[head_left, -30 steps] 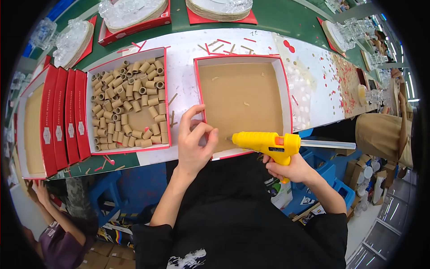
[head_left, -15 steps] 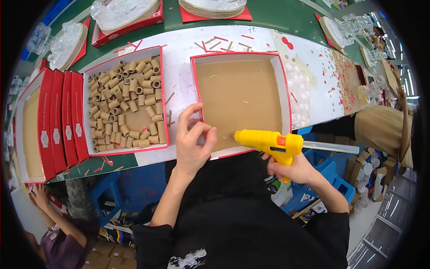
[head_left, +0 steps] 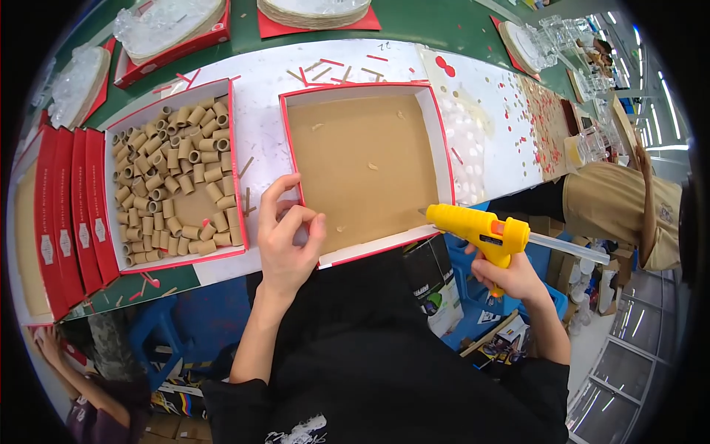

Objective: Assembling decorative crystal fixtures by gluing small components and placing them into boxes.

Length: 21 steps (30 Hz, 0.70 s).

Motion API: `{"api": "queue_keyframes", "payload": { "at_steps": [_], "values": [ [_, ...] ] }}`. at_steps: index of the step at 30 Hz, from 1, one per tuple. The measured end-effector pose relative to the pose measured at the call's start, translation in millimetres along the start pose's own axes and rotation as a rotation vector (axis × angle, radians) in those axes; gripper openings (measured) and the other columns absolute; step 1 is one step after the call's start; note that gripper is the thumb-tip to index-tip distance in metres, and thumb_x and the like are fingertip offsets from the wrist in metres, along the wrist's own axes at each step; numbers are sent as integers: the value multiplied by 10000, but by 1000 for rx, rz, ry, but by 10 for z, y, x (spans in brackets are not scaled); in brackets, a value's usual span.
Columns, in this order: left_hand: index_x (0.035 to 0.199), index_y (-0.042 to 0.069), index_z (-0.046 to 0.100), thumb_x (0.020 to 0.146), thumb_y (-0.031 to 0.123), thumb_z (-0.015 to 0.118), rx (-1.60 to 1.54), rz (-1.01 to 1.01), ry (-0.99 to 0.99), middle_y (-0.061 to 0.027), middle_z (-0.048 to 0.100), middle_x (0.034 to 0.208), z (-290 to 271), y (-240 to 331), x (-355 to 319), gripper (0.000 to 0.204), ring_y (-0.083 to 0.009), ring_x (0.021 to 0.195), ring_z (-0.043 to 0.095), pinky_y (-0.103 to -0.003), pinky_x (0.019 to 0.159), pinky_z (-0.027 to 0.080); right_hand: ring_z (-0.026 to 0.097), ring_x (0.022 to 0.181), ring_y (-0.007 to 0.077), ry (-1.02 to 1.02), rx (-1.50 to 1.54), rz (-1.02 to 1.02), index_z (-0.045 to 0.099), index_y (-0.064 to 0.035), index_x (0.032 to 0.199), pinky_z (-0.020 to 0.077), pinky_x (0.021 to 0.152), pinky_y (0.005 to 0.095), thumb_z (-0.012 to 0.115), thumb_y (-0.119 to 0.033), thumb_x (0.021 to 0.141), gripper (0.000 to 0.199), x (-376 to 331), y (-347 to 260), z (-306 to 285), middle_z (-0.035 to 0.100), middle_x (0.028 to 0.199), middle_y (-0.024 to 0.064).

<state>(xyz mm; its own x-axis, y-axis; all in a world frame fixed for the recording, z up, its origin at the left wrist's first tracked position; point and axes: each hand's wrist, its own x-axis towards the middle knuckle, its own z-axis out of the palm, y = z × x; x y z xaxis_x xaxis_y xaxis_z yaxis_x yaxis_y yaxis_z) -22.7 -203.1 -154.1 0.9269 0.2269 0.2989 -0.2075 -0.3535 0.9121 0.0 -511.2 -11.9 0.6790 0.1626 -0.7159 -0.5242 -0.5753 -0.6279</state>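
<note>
A shallow square box (head_left: 362,140) with red outer edges, white walls and a brown cardboard bottom lies in front of me. Several small pale glue blobs (head_left: 373,166) show on that bottom. My left hand (head_left: 285,240) is at the box's near left corner, index finger up against the left wall. Its other fingers are bent, thumb and middle fingertip close together, nothing visible between them. Wrapped round the grip of a yellow glue gun (head_left: 473,226) is my right hand (head_left: 512,277). The gun's nozzle points left at the near right corner, and a clear glue stick (head_left: 569,248) sticks out behind.
To the left, a red-edged box (head_left: 238,166) holds many short cardboard tubes (head_left: 174,159). Red boxes (head_left: 70,222) stand on edge beyond it. Paper strips (head_left: 325,70) litter the far side. Round stacks (head_left: 314,13) sit at the back; other people are at both sides.
The glue gun has moved right, from over the box's near side to its near right corner. The whole view has shifted, so the table appears farther left. My left hand keeps its pose by the box.
</note>
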Motion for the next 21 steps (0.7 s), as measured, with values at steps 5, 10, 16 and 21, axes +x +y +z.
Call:
{"api": "queue_keyframes", "payload": {
  "at_steps": [5, 10, 16, 21],
  "values": [
    [689, -19, 570, 753, -3, 645, -17, 30, 7, -162, 490, 1214, 10, -11, 8, 100, -224, 898, 580, -306, 658, 502, 500, 476, 65, 45, -44, 8, 530, -40, 1025, 405, 438, 188, 626, -61, 825, 223, -4, -29, 15, 529, 658, 9],
    [690, -18, 573, 758, 4, 644, -31, 25, 23, -163, 490, 1217, 15, 2, -34, 102, -221, 879, 582, -305, 654, 501, 495, 460, 72, 48, -38, 32, 521, -34, 1002, 388, 416, 196, 605, -27, 830, 192, -13, -3, 7, 506, 623, 7],
    [688, -19, 576, 758, 15, 650, -32, -20, -12, -164, 492, 1218, -12, 13, -37, 107, -214, 824, 589, -302, 646, 498, 474, 433, 75, 24, -25, 16, 509, -36, 985, 374, 405, 199, 590, -30, 844, 163, -7, -48, 5, 489, 595, 5],
    [711, -20, 582, 763, 23, 651, -33, 29, 12, -164, 493, 1215, 43, -48, 11, 97, -208, 796, 584, -296, 635, 496, 466, 431, 70, 45, -87, 32, 505, -38, 976, 370, 403, 198, 594, -41, 851, 154, 18, -87, -10, 474, 591, 0]
  ]
}}
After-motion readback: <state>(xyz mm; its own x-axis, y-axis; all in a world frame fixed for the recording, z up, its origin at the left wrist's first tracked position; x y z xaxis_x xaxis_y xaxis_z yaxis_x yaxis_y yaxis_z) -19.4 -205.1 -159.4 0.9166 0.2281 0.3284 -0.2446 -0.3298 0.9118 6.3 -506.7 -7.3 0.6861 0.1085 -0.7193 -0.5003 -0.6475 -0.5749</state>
